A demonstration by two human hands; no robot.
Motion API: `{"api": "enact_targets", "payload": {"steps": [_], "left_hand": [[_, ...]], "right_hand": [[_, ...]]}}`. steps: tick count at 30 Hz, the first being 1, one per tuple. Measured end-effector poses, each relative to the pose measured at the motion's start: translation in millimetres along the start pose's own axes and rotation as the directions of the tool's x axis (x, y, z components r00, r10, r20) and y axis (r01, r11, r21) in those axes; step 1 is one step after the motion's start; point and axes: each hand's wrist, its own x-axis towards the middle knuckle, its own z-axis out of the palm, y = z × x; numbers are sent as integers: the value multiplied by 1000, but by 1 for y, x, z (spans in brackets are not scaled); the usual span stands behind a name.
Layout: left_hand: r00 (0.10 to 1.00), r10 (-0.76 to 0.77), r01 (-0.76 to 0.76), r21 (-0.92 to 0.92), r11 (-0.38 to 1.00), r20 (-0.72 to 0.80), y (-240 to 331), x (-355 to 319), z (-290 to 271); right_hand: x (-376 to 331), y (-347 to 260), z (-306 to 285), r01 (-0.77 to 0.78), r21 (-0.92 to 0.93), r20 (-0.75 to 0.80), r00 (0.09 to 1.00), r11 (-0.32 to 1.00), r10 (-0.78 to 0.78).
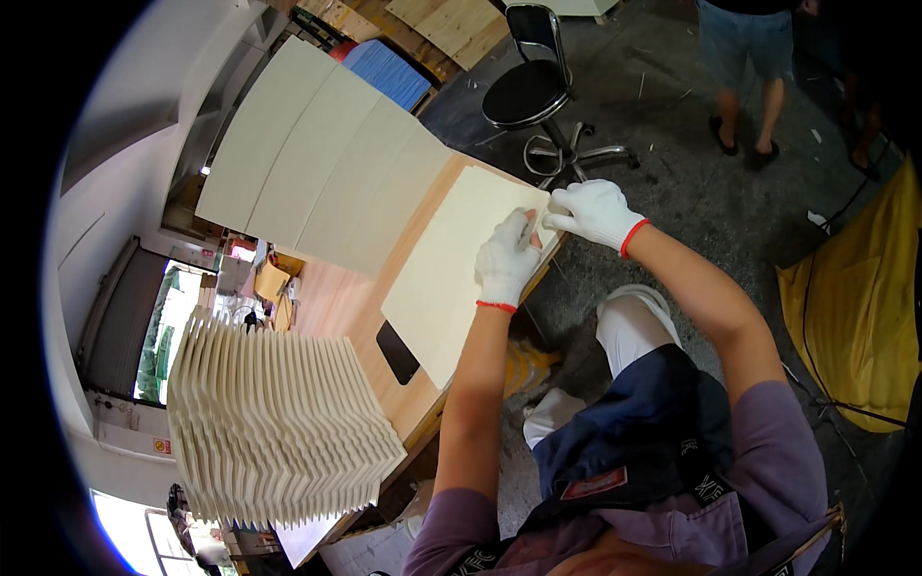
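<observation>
A cream sheet lies flat along the near edge of the wooden table. My left hand, in a white glove with a red cuff, rests on the sheet near its far right corner. Some bare fingertips show on it, and its fingers lie bent but apart. At that same corner, my right hand, gloved alike, has thumb and forefinger drawn together on the sheet's edge. The fingertips partly hide what is between them. Beside the sheet's left end is a dark flat rectangle.
Large cream panels overlap across the table's far side. A tall pile of bent cream sheets stands at the left. Beyond the table are a black wheeled chair and a blue stack. A person stands far right, past yellow sheeting.
</observation>
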Motion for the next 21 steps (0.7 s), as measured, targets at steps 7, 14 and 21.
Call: {"api": "enact_targets", "payload": {"steps": [7, 14, 21], "left_hand": [[996, -70, 67, 41, 997, 53, 3, 16, -3], [992, -31, 84, -459, 885, 122, -30, 0, 9], [985, -65, 131, -437, 890, 161, -20, 0, 4]], "right_hand": [[9, -9, -10, 61, 233, -21, 998, 971, -58], [7, -20, 18, -245, 595, 33, 959, 765, 282], [6, -18, 19, -262, 578, 33, 954, 772, 299]]}}
